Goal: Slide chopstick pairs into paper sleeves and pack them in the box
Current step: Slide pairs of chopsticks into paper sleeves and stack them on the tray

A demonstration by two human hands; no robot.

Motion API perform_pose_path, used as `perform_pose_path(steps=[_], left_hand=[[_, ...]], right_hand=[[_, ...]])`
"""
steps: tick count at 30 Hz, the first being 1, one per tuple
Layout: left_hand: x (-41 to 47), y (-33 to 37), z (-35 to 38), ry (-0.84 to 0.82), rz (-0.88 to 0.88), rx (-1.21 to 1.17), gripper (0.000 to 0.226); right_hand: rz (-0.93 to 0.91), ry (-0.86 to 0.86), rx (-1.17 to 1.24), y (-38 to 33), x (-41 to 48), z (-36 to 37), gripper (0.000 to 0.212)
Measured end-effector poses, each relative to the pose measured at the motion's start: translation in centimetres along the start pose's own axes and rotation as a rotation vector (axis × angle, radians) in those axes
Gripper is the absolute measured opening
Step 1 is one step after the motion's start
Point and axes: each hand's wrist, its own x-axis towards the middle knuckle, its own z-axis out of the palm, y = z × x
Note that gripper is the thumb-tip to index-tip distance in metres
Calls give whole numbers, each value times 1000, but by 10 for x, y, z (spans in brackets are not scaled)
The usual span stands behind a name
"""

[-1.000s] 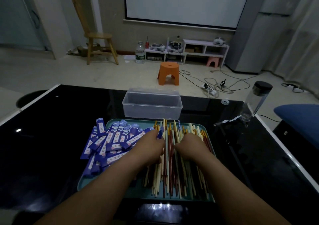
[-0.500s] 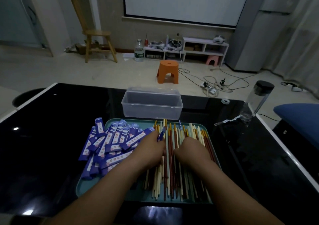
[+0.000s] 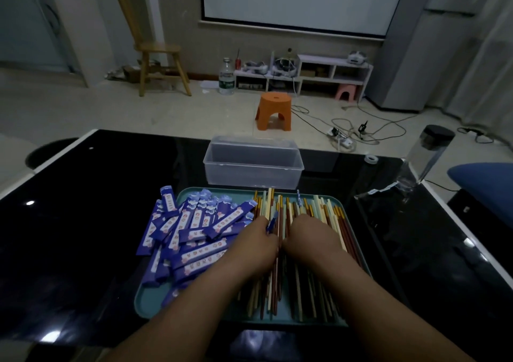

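Both hands press on the chopsticks [image 3: 280,275] in the tray [image 3: 151,298]. The left hand [image 3: 256,241] pinches a blue sleeve [image 3: 272,224]; the right hand [image 3: 311,236] has its fingers curled under, grip hidden.

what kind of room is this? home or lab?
Most likely a home living room: a projector screen on the wall, a wooden chair, an orange plastic stool, and a black glass coffee table as the work surface.

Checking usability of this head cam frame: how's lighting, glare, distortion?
Head view: dim overall, colours muted; bright glare spots on the glossy black table, which mirrors the room; wide-angle bowing along the table edges and the projector screen; hands and chopsticks stay legible, print on the purple sleeves too soft to read.
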Motion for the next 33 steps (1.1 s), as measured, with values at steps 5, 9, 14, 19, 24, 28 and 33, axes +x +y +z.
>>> perform_pose_path(steps=[5,9,14,19,24,28,33], left_hand=[[-3,-2,-3,2,-15,-12,10],[-2,-3,-3,-20,-14,-8,10],[0,-4,-8,-66,-32,-116,12],[0,0,-6,-93,47,-71,18],[-1,4,-3,-163,36,-177,16],[-2,2,-5,-169,0,-160,14],[-3,2,-5,-204,-36,-202,16]], right_hand=[[-25,-39,16,-1,0,3,17],[15,-88,140,3,7,3,24],[62,-208,395,15,13,-7,24],[60,-277,915,33,7,-23,24],[22,-315,1013,32,5,-19,28],[-4,-314,957,30,2,-14,30],[-25,-295,928,29,-2,-12,30]])
